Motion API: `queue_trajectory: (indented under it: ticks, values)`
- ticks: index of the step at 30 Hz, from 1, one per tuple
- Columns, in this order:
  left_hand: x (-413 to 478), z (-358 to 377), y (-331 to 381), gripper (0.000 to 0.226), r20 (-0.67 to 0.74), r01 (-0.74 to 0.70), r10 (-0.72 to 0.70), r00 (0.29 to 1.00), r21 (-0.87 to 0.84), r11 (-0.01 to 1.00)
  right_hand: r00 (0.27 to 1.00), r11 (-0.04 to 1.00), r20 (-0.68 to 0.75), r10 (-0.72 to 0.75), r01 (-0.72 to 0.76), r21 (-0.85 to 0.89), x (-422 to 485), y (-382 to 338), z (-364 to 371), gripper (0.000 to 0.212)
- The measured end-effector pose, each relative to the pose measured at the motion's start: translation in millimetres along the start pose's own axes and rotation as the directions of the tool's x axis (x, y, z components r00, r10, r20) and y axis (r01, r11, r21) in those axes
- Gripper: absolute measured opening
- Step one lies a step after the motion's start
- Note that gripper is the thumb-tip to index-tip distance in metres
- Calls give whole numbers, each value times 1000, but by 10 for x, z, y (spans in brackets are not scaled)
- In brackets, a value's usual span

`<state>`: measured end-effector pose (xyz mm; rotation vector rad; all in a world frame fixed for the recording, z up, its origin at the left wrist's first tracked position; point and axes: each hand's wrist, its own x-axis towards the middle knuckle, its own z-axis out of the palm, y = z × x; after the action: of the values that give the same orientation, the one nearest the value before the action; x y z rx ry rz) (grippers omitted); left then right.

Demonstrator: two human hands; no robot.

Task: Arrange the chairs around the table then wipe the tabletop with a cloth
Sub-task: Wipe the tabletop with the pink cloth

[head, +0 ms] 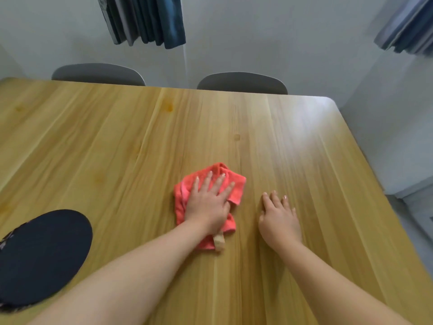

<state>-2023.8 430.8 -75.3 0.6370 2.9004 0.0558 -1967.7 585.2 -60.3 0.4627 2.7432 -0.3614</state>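
Left hand (206, 202) flat on red cloth (184, 191); right hand (280, 219) flat on counter (304, 160). Risk: bunched cloth skips far orange stain (169, 106).

Bright, even light. Pale glare patch on tabletop (311, 118), far right. Shadows soft, faint. Wide-angle bending at edges, far curtains (145, 19) skewed. Overall slightly soft focus.

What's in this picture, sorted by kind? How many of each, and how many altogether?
Grey chairs: 2
Wooden table: 1
Red cloth: 1
Hands: 2, the left hand flat on the cloth, the right hand flat on the table
Blue curtains: 2
Dark round thing: 1
Total: 9
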Motion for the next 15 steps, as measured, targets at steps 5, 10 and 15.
queue_trajectory:
  ticks: [5,10,15]
  values:
    - [-416,30,-499,55,-14,-367,370,929,105,924,999,997,35,-34,31,77,-81,45,-64,53]
    - [-526,-3,-675,54,-30,414,-419,908,-99,905,997,972,-71,26,-9,233,-458,42,39,50]
    - [-1106,132,9,53,-54,-145,140,989,-94,985,983,923,-159,86,-18,385,-616,-112,208,47]
